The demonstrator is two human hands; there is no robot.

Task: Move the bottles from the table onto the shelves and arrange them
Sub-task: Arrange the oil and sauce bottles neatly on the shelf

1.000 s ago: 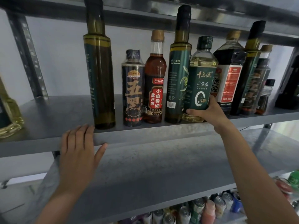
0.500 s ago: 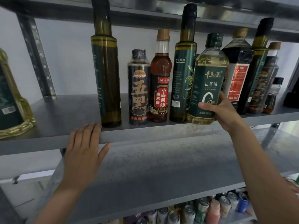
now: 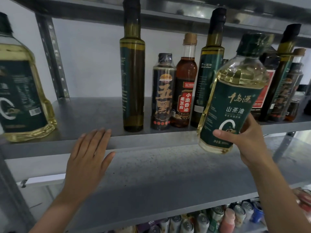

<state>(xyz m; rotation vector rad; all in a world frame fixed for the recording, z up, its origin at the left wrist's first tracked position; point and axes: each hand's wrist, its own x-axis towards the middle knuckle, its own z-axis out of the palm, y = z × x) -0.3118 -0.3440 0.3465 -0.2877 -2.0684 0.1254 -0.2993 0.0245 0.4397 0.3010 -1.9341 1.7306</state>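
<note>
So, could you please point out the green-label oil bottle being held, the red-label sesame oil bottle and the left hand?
green-label oil bottle (image 3: 234, 101): head view, on its green label.
red-label sesame oil bottle (image 3: 186, 101): head view, on its red label.
left hand (image 3: 89, 155): head view, on the back of the hand.

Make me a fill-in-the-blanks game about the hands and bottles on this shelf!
The right hand holds an oil bottle whose label is ____.
The left hand touches the shelf edge with straight fingers, holding ____.
The held bottle is ____, not upright.
Missing words: green; nothing; tilted.
</note>
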